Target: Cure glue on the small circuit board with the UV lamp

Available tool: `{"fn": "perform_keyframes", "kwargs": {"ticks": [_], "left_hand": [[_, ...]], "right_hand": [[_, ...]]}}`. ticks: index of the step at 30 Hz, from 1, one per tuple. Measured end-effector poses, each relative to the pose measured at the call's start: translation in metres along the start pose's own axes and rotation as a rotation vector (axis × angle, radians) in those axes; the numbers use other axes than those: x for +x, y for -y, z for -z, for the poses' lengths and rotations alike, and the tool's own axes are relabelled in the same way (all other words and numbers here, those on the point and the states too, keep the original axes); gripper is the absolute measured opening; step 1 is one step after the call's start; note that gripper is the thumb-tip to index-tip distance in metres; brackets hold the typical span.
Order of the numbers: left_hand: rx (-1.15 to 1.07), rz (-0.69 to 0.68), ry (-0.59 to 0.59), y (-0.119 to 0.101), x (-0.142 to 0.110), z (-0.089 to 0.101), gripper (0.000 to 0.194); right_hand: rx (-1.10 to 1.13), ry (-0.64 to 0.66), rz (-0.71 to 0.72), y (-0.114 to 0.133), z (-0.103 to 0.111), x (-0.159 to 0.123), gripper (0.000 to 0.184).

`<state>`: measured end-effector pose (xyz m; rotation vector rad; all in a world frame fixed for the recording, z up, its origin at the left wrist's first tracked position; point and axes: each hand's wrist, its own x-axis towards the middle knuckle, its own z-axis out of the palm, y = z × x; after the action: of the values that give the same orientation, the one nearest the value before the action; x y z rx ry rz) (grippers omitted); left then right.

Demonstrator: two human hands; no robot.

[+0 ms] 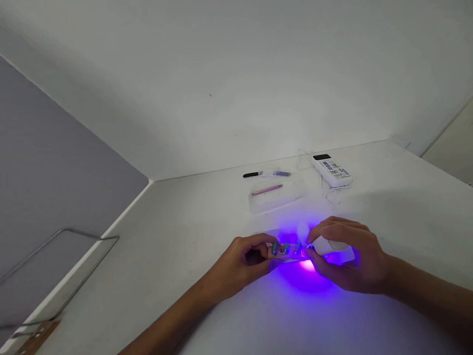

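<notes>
Fingers of the left hand pinch a narrow pale strip bearing glossy blue-green pieces over the white tabletop — right hand grasping a rounded white lamp alongside. Lighting seems underway — next move calls for steadiness.

We see a plain white wall rising behind a smooth white tabletop, a flat grey-purple surface at left, and violet light pooling on the tabletop.
</notes>
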<state>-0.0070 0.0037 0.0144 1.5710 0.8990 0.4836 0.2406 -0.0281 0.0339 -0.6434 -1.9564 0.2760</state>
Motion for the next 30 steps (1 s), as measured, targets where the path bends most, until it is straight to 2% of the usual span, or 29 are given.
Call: {"fn": "perform_keyframes", "kwargs": {"ticks": [25, 30], "left_hand": [[0.0, 0.023, -0.001, -0.0036, 0.0011, -0.0006, 0.015], [0.055, 0.051, 0.001, -0.0061, 0.0009, -0.0004, 0.018]], "right_hand": [[-0.004, -0.003, 0.001, -0.0001, -0.0007, 0.0008, 0.028], [-0.034, -0.003, -0.055, 0.0001, -0.0008, -0.0014, 0.031]]}}
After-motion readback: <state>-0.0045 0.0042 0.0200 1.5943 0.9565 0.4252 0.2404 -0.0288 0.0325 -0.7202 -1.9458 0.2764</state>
